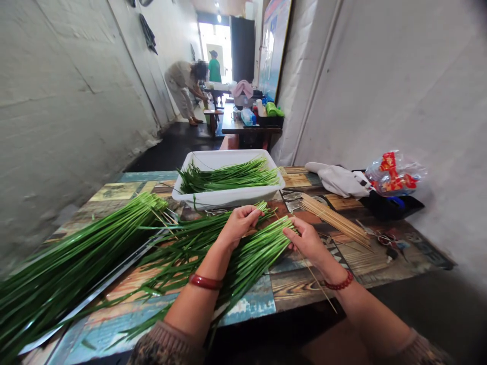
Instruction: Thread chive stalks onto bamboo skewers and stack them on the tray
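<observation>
Long green garlic chives [258, 251] fan out under my right hand [306, 241], whose fingers are closed on their pale stem ends. A thin bamboo skewer [315, 279] sticks out below that hand, pointing toward the table's front edge; the stems hide whether it passes through them. My left hand [241, 223] is pinched just above the stems, and what its fingertips hold is too small to make out. Loose chives [186, 241] lie on the patchwork-patterned table [258, 301] behind and left of my left forearm.
A thick chive bundle [99, 248] lies at left beside a long metal edge [110, 281]. Behind my hands stands a white bin [228, 198] with chives. Bamboo skewers [335, 220], scissors [386, 237], a white cloth [338, 180] and a plastic bag [395, 175] are at right. Two people are farther back.
</observation>
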Motion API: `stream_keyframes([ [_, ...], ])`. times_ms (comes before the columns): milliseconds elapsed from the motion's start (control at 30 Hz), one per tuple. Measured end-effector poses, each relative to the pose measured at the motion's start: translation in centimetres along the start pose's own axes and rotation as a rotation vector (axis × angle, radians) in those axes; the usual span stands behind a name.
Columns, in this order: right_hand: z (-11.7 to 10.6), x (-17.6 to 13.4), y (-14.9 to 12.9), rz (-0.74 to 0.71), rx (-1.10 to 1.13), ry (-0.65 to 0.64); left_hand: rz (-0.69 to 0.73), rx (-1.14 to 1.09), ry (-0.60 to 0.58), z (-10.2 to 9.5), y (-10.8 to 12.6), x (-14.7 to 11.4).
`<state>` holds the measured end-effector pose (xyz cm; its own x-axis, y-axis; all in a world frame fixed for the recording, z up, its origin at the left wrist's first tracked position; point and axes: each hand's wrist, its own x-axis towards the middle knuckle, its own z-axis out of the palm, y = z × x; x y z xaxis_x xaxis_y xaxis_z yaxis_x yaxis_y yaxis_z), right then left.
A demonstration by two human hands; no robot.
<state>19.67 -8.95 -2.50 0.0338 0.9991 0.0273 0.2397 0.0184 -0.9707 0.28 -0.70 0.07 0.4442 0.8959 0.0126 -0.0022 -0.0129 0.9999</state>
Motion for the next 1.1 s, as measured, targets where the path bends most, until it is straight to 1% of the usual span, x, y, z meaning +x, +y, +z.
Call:
stream_keyframes([
  [33,-0.1,0.4,-0.3,-0.005,0.016,-0.030,-0.012,-0.006,0.000,0.0,0.1,0.0],
  [100,-0.3,1.1,-0.9,-0.079,-0.007,-0.075,-0.030,-0.027,0.002,0.1,0.1,-0.1],
  [200,-0.6,2.4,-1.7,-0.235,-0.148,-0.095,-0.047,-0.077,0.023,0.0,0.2,-0.1],
  [267,-0.6,3.3,-1.9,-0.285,-0.199,-0.099,-0.048,-0.107,0.040,-0.1,0.2,-0.1],
  [433,0.0,4.6,-1.7,-0.263,-0.118,-0.114,-0.087,-0.139,0.044,0.0,0.0,-0.1],
  [600,0.0,4.3,-0.7,-0.219,-0.028,-0.094,-0.126,-0.142,0.014,0.5,-0.1,0.0],
  [733,-0.2,4.0,-0.5,-0.198,0.028,-0.115,-0.139,-0.113,-0.027,0.9,0.0,0.3],
  [800,-0.2,4.0,-0.5,-0.194,0.037,-0.127,-0.145,-0.103,-0.033,1.1,0.0,0.4],
  [933,0.0,4.1,-0.3,-0.207,0.041,-0.108,-0.127,-0.084,-0.025,1.3,0.0,0.4],
  [1100,0.1,4.1,0.0,-0.184,0.035,-0.107,-0.109,-0.077,-0.044,1.4,0.0,0.3],
])
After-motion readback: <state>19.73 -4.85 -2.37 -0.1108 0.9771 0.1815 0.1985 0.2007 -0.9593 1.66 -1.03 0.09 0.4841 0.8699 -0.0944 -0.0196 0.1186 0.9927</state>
